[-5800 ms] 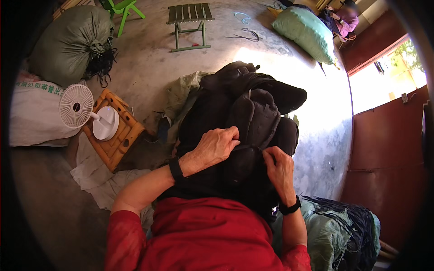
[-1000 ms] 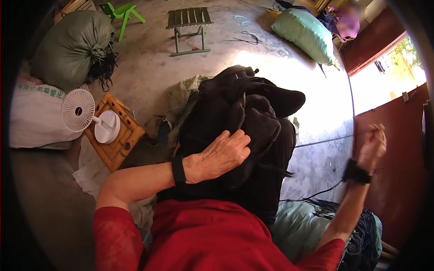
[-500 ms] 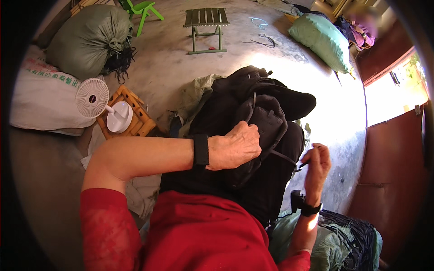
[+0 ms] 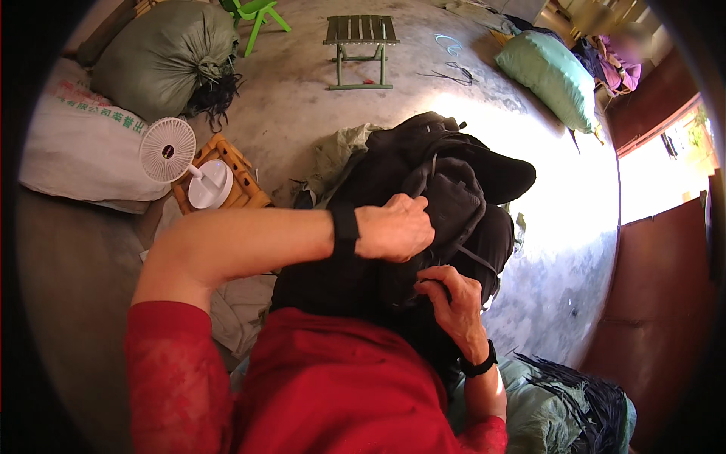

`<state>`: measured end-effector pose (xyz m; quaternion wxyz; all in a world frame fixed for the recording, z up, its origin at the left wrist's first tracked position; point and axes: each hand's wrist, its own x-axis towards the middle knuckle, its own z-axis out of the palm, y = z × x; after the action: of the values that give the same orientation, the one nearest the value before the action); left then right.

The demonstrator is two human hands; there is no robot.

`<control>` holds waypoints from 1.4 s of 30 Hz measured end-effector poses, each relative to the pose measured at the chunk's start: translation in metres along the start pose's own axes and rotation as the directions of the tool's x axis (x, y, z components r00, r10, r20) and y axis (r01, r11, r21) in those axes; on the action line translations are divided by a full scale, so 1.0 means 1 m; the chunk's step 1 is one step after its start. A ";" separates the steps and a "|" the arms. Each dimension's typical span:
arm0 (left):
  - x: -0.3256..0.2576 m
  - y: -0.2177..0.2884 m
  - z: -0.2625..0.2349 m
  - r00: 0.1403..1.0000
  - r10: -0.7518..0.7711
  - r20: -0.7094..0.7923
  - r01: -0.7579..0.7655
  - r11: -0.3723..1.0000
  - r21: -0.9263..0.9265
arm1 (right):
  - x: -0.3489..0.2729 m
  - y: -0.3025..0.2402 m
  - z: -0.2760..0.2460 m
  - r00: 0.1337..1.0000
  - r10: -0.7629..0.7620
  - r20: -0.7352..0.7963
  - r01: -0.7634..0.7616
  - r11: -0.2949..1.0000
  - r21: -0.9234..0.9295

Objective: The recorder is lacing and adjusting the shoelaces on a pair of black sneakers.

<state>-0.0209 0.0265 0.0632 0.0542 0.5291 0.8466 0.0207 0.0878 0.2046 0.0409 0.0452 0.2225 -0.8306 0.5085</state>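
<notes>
A black backpack [image 4: 454, 174] rests on my lap over a pile of dark cloth, its straps hanging to the right. My left hand [image 4: 395, 227], with a black band at the wrist, grips a fold of the backpack near its middle. Just below it, my right hand [image 4: 448, 303] pinches the backpack's fabric at the lower edge. My red sleeves and red top fill the bottom of the view.
A white fan [image 4: 170, 151] stands on an orange stool [image 4: 231, 185] to my left. Beyond lie a white sack [image 4: 83, 151], a grey-green sack [image 4: 162, 57], a green folding stool [image 4: 361, 38], a teal sack [image 4: 548, 76] and another green sack [image 4: 529, 408] by my right elbow.
My right hand, raised far to the right a second ago, has come back down and taken the backpack's lower edge. My left hand stays gripping the bag.
</notes>
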 end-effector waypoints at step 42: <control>-0.014 0.015 0.045 0.874 -0.160 -0.459 -0.053 0.908 -0.416 | 0.072 -0.034 -0.056 0.905 0.387 -0.178 -0.269 0.842 0.468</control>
<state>0.0039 0.0198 0.0208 -0.0468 0.4588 0.8235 0.3302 0.0290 0.2173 0.1172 0.0172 0.0100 -0.7089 0.7050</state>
